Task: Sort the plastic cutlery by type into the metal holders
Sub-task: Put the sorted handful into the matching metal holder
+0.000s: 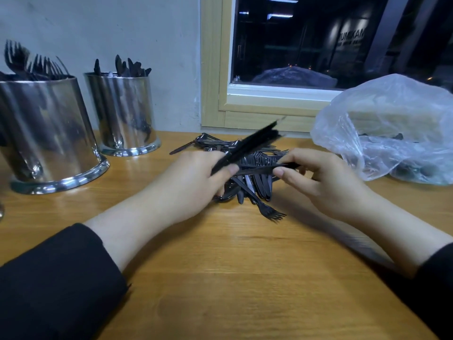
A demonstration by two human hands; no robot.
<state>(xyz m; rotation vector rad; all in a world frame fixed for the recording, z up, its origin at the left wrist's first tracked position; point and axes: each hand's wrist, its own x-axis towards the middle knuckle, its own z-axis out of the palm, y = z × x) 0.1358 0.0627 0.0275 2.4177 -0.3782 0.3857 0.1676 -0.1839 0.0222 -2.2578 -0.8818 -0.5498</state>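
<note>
A heap of black plastic cutlery (255,185) lies on the wooden table (232,266) between my hands. My left hand (193,182) grips a bundle of black cutlery (255,141) that sticks up and to the right, blurred. My right hand (326,177) pinches one black piece (262,168) lying across the heap, its far end at my left thumb. A loose fork (269,212) points toward me at the heap's near edge. Two metal holders stand at the left: the nearer holder (46,133) holds forks, the farther holder (122,111) holds knives.
A clear plastic bag (389,128) with more dark cutlery inside sits at the right, close to my right hand. A window with a pale wooden frame (245,104) rises behind the heap. A grey wall stands behind the holders.
</note>
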